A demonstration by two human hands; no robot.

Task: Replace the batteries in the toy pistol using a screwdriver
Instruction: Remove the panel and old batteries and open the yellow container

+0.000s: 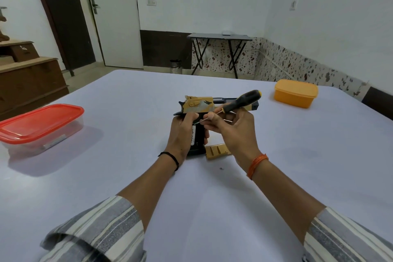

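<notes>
Gripping the toy pistol (198,106) upright above the tabletop (212,198), the left hand (180,132) exposes its battery (193,136); the right hand (231,127) pinches the screwdriver (234,105), tip slanting down-left into the grip.

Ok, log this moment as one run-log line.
left hand grips gold-and-black toy pistol | right hand holds black-handled screwdriver, tip at open grip | gold cover lies on table

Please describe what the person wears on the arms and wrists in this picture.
Both forearms are bare. The sleeves are pushed up near the elbows; their fabric has grey, white and cream stripes. The left wrist carries a thin black band. The right wrist carries orange thread wound several times.
</notes>
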